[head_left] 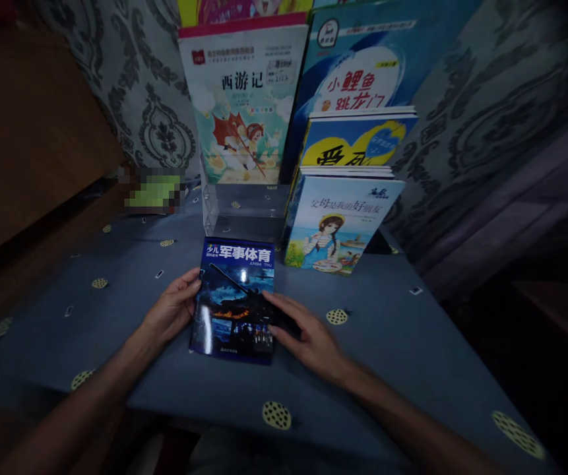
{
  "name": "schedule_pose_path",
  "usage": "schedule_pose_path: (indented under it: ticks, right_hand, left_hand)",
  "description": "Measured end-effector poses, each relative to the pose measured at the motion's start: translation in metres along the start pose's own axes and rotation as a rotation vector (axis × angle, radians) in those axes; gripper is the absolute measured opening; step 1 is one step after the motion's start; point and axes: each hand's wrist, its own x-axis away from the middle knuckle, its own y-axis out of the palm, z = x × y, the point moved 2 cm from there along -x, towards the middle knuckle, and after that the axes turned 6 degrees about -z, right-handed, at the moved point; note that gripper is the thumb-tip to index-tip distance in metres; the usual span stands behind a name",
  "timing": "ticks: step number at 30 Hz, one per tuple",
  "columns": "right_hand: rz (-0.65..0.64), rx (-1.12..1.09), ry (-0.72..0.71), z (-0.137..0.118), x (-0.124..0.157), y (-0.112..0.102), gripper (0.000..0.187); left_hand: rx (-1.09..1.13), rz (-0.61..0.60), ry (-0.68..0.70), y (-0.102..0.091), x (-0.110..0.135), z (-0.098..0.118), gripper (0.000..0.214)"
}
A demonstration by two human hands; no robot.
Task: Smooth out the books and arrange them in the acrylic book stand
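Note:
A dark blue book (234, 297) with a tank on its cover lies flat on the blue tablecloth (387, 343), in front of me. My left hand (172, 310) grips its left edge, thumb on the cover and fingers curled at the side. My right hand (303, 333) rests on the book's right edge, fingers lying over the cover and the edge. Just behind the book stands a clear acrylic rack (244, 208) whose lowest left slot holds nothing.
The rack holds several children's books: a white one (241, 99) at upper left, blue ones (357, 59) at upper right, a yellow-blue one (357, 138) and one with a girl (338, 227) at lower right. Patterned wallpaper (135, 72) behind. The table's front edge (244, 422) is close.

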Motion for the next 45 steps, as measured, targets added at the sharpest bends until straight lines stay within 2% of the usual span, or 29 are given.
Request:
schedule_pose_path:
  ticks: [6,13,18,23,32,37,45]
  right_hand:
    - [0.046,-0.086,0.004,-0.005,-0.003,-0.002,0.049]
    - [0.0,-0.36,0.182,-0.005,-0.002,0.005,0.049]
    - [0.0,-0.493,0.229,-0.006,-0.001,0.008,0.052]
    - [0.011,-0.531,0.232,-0.007,-0.001,0.008,0.052]
    - [0.066,-0.571,0.251,-0.008,-0.002,0.008,0.051]
    - [0.109,-0.536,0.267,-0.01,-0.009,0.0,0.051]
    - [0.212,-0.478,0.186,-0.016,-0.025,-0.017,0.041]
  left_hand:
    - [0.022,0.022,0.014,0.0,0.001,0.0,0.042]
    - [-0.001,0.012,0.001,0.001,0.003,0.002,0.042]
    - [-0.008,0.008,0.009,0.001,0.004,0.003,0.038]
    - [0.003,-0.039,0.026,0.004,0.004,0.003,0.035]
    - [0.011,-0.035,0.046,0.006,0.006,0.004,0.042]
    - [0.014,-0.063,0.064,0.009,0.004,0.007,0.04]
    - [0.042,-0.039,0.114,0.012,-0.003,0.014,0.036]
